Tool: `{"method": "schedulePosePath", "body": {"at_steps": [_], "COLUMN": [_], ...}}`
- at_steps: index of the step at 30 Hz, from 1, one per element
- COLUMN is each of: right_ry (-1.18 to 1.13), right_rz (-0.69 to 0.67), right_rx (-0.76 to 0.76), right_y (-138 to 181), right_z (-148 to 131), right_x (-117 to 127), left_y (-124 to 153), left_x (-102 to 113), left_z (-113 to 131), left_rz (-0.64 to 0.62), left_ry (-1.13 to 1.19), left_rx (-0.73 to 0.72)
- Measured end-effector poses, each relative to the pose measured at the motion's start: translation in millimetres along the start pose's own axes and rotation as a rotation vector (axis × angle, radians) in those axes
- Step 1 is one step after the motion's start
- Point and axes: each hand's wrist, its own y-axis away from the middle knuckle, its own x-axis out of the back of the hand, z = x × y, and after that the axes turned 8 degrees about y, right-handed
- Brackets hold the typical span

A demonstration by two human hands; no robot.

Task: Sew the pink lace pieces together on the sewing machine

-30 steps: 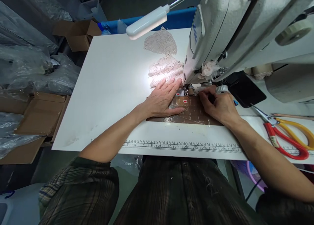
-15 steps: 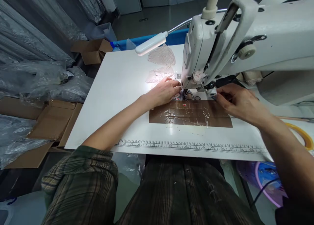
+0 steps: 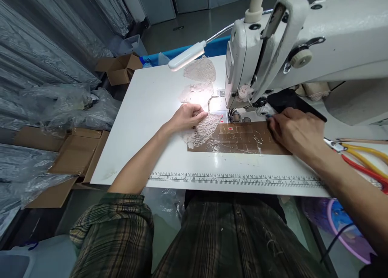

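Note:
My left hand (image 3: 188, 117) pinches a pale pink lace piece (image 3: 207, 129), left of the needle and hanging over the left end of the brown taped strip (image 3: 242, 138). The white sewing machine's presser foot (image 3: 232, 114) has no lace under it that I can see. My right hand (image 3: 298, 130) lies over the strip's right end with its fingers curled. A small bluish tip (image 3: 268, 116) shows at those fingers; the rest is hidden. Beside that hand is a flat black item (image 3: 295, 102). Two more lace pieces, a pink one (image 3: 197, 92) and a beige one (image 3: 200, 69), lie behind.
A lit lamp (image 3: 188, 56) hangs over the white table (image 3: 130, 120). Yellow- and red-handled pliers (image 3: 360, 152) lie at the right. A printed ruler (image 3: 236, 179) runs along the front edge. Cardboard boxes (image 3: 74, 152) and plastic sheeting stand left.
My left hand has drawn back leftward from the needle, bringing the lace piece out over the strip. My right hand has turned more palm-down beside the machine. The view has shifted slightly, showing the pliers.

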Motion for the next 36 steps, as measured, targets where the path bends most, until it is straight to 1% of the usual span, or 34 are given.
{"method": "schedulePosePath", "body": {"at_steps": [2, 3, 4, 6, 7, 8, 9, 13, 15, 18, 22, 24, 25, 27, 28, 30, 32, 33, 34, 36], "right_ry": [-0.116, -0.234, -0.379, -0.656, -0.737, -0.758, -0.722, -0.425, -0.389, -0.438, -0.615, -0.658, -0.647, -0.564, -0.516, -0.489, -0.587, -0.680, -0.795, -1.062], "right_rz": [0.043, 0.044, 0.014, -0.104, -0.162, -0.201, -0.211, -0.118, -0.114, -0.150, -0.155, -0.190, -0.218, -0.246, -0.229, -0.117, -0.009, 0.016, 0.011, -0.062], "right_rx": [-0.027, -0.027, -0.015, 0.030, 0.044, 0.056, 0.062, 0.090, 0.086, 0.041, -0.093, -0.133, -0.109, 0.007, 0.088, 0.214, 0.279, 0.276, 0.240, 0.077], "right_y": [3.4, 6.2, 8.9, 12.0, 11.7, 10.1, 7.4, -5.8, -10.3, -16.9, -31.7, -35.6, -34.8, -26.8, -20.6, -8.8, -5.2, -8.5, -15.6, -39.7], "right_z": [-7.8, -13.2, -19.7, -35.8, -44.7, -53.7, -62.1, -85.7, -92.4, -101.8, -115.2, -118.3, -118.5, -117.1, -116.2, -115.6, -119.1, -122.8, -127.9, -141.0], "right_x": [7.3, 11.2, 15.1, 22.0, 24.9, 27.5, 29.9, 39.0, 41.7, 38.7, 26.2, 24.3, 25.7, 32.6, 37.2, 45.1, 47.7, 46.5, 43.9, 36.2], "left_y": [7.9, 11.2, 13.8, 17.1, 17.8, 18.0, 17.9, 17.3, 17.3, 17.6, 18.1, 18.6, 18.8, 18.7, 18.2, 16.4, 14.0, 13.1, 12.4, 12.6], "left_x": [4.5, 7.0, 9.5, 13.5, 15.0, 16.0, 16.7, 17.1, 16.8, 16.4, 14.9, 13.8, 13.4, 13.1, 13.4, 15.0, 17.8, 19.6, 21.6, 25.6], "left_z": [-2.8, -4.1, -5.4, -7.7, -8.6, -9.2, -9.5, -8.2, -7.1, -6.5, -5.7, -5.4, -5.7, -7.7, -9.6, -14.7, -20.6, -23.3, -25.4, -27.9], "left_rz": [0.013, 0.017, 0.020, 0.019, 0.010, -0.001, -0.012, -0.031, -0.033, -0.019, 0.009, 0.030, 0.045, 0.073, 0.084, 0.118, 0.174, 0.207, 0.233, 0.261], "left_ry": [0.127, 0.183, 0.230, 0.304, 0.334, 0.358, 0.377, 0.400, 0.398, 0.377, 0.335, 0.325, 0.325, 0.346, 0.373, 0.462, 0.573, 0.628, 0.680, 0.774], "left_rx": [0.047, 0.068, 0.082, 0.091, 0.093, 0.097, 0.101, 0.116, 0.125, 0.131, 0.171, 0.187, 0.190, 0.193, 0.194, 0.181, 0.148, 0.129, 0.117, 0.115]}}
